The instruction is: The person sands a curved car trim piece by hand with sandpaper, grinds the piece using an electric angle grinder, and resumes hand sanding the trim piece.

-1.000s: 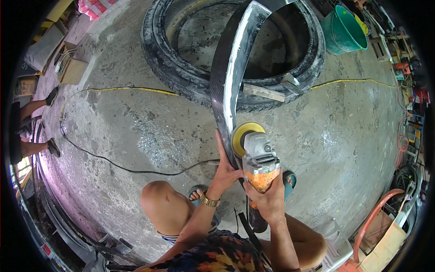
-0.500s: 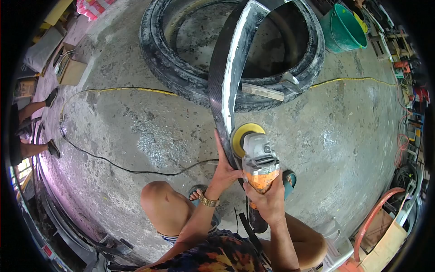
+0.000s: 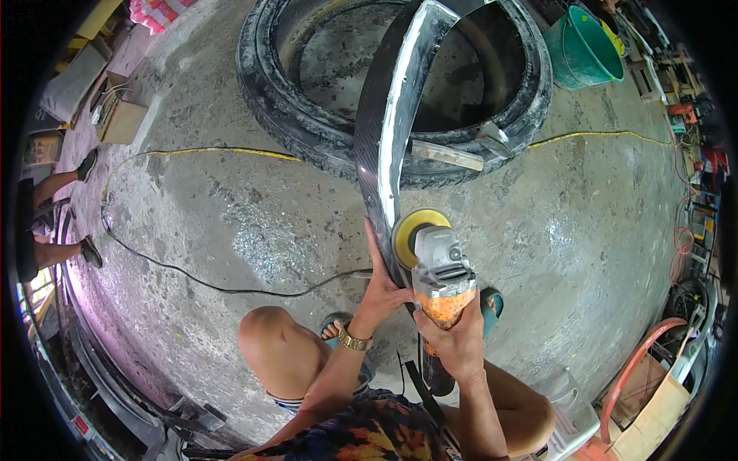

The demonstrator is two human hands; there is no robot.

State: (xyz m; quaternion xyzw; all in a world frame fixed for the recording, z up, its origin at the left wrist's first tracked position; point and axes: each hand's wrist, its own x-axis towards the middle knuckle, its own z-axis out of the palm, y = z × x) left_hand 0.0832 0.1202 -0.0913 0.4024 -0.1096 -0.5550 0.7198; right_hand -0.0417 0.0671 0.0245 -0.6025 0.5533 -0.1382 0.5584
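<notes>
A long curved black panel [image 3: 370, 146] with a white-coated inner edge runs from the tire [image 3: 307, 146] down toward me. My left hand [image 3: 381, 286] grips its lower end, fingers along the outer side and thumb across the near edge. My right hand [image 3: 453, 338] is wrapped round the orange and grey body of an angle grinder [image 3: 444, 301]. The grinder's yellow disc [image 3: 417, 237] is at the panel's right edge, near my left fingers; whether it touches cannot be made out.
A flat bar [image 3: 446, 155] lies at the tire's near side. A cable [image 3: 231, 291] curves over the floor at left. Beyond the tire, right, stands a green bucket [image 3: 582, 50]. Another person's legs [image 3: 58, 252] show at far left. A white plastic chair [image 3: 573, 419] is at lower right.
The panel's upper part has shifted very slightly left since the earliest frame. Both hands keep their hold, with the grinder in nearly the same place.
</notes>
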